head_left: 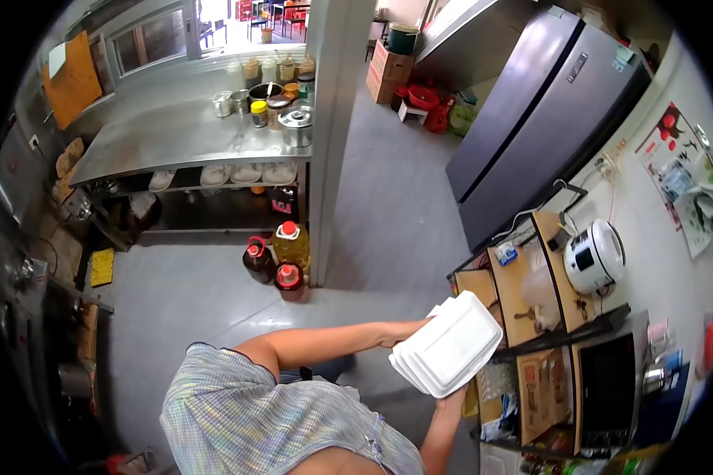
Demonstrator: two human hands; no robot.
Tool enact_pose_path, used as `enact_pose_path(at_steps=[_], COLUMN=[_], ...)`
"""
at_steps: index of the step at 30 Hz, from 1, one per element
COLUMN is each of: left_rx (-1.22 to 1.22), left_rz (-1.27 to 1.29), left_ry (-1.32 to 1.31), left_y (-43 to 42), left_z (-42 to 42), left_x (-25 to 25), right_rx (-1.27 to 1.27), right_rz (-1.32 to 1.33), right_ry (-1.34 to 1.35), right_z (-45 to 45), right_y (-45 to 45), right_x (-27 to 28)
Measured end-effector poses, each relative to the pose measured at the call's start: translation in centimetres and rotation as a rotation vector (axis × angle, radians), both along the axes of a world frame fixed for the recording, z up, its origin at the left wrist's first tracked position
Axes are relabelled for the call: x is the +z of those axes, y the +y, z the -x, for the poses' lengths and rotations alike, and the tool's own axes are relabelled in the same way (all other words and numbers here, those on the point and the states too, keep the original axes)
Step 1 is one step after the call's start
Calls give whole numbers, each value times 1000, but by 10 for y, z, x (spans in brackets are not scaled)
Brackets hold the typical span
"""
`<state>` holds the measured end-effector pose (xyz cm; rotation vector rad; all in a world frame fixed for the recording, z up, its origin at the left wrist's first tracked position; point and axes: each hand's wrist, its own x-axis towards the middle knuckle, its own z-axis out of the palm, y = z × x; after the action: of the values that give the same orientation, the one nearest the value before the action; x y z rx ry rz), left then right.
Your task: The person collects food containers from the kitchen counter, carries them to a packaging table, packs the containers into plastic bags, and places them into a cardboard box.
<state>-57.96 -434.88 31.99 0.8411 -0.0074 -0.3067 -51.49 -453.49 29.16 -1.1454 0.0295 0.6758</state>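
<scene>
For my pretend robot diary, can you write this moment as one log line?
left hand: holding white containers | right hand: holding same containers | nearby: shelf, white cooker

Kitchen around me: smooth grey floor (388, 198) through the middle, glare patch (265, 323) left of centre, lower half. Upper left of the frame I see a stainless-steel table (150, 136), metal-framed window (144, 41) behind it. Bright daylight shows through the opening (223, 11) at top, left of centre, red chairs (297, 16) beyond. Grey post (338, 95) at the table's right end. Upper right: grey two-door fridge (531, 131), tilted in my view. Far right: white wall (646, 253) with poster (673, 170); wooden shelving (509, 285) on dark framing, lower right.
</scene>
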Motion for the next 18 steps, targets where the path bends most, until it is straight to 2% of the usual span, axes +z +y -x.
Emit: enact_pose_path(at_steps=[4,9,11,14,15,18], left_rx=[5,-31,-20,64,114,238], left_rz=[10,68,91,74,64,76], left_ry=[-55,26,68,19,-6,-14], left_y=[91,195,238,313,339,428], left_z=[-112,-232,-269,-329,-345,-387], left_x=[-12,12,14,9,10,6], right_rx=[0,7,82,5,141,182], right_rz=[-28,-4,-75,-104,-47,-125], right_ry=[-13,-55,-7,105,-139,109], right_z=[-106,-224,-271,-342,-368,-433], right_y=[92,192,228,300,323,429], right_x=[-1,22,22,6,-11,-12])
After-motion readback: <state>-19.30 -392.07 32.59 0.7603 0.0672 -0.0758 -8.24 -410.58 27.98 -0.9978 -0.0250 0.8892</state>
